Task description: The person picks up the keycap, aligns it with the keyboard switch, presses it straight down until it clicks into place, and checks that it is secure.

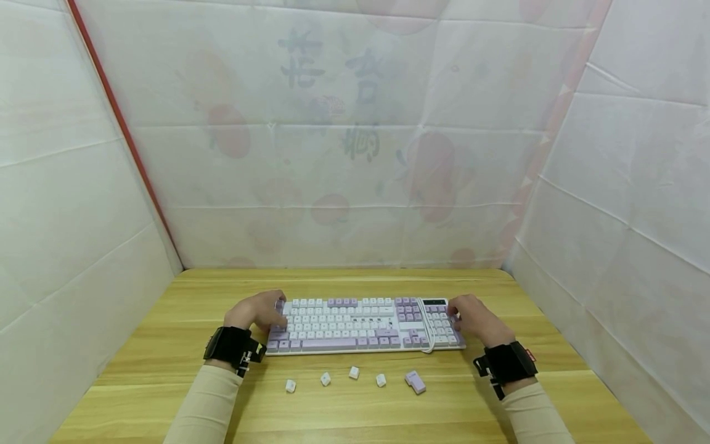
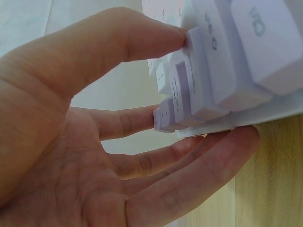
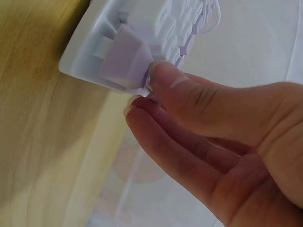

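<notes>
Gripping both ends, left hand (image 1: 259,310) and right hand (image 1: 476,314), fingers (image 2: 189,191) clamped on the keyboard (image 1: 344,327) midway between the counter (image 1: 344,419) side edges — light and stiff, I'd guess, slickish too; hold the casing (image 3: 78,61), because keycaps (image 1: 329,343) may pop off

On the yellow wood-grain desk (image 1: 338,422), 4 white keys (image 1: 354,372) and 1 larger purple key (image 1: 415,382) lie in an uneven row in front of a white-and-purple keyboard (image 1: 333,343).

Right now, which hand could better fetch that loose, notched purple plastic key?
Probably the right hand: it holds the right end of the long white-and-purple plastic keyboard, nearer the notched purple key. The left hand holds the opposite end.
</notes>
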`<state>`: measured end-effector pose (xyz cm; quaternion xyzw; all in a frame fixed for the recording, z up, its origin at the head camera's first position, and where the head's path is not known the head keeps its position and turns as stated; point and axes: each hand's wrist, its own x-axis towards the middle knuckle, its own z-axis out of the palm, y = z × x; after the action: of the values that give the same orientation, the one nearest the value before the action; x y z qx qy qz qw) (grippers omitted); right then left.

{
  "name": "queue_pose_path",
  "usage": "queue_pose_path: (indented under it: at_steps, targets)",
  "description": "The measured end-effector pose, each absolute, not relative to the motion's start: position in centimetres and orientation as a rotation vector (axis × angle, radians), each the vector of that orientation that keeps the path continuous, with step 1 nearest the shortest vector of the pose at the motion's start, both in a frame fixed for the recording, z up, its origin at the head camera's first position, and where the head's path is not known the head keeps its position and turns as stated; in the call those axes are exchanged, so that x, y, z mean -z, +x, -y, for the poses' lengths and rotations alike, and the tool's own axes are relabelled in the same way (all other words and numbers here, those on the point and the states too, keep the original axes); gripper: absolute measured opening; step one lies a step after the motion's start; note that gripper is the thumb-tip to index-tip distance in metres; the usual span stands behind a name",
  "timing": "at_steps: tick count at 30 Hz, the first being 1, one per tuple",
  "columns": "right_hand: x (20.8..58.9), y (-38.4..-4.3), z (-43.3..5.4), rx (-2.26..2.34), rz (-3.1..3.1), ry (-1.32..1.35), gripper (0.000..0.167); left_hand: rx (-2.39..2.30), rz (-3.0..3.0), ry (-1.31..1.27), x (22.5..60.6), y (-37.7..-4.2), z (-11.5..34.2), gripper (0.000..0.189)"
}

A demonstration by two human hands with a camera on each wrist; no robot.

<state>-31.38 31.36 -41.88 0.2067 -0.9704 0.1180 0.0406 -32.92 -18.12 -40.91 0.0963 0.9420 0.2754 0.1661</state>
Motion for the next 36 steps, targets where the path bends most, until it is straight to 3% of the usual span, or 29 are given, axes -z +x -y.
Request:
queue_pose_path:
  at_steps: [36]
  targets:
    - [41.69, -31.28, -31.12, -0.256, 2.854, 0.744, 0.027, -0.799, -2.669, 0.260, 40.96, -32.97, 18.10, 0.068]
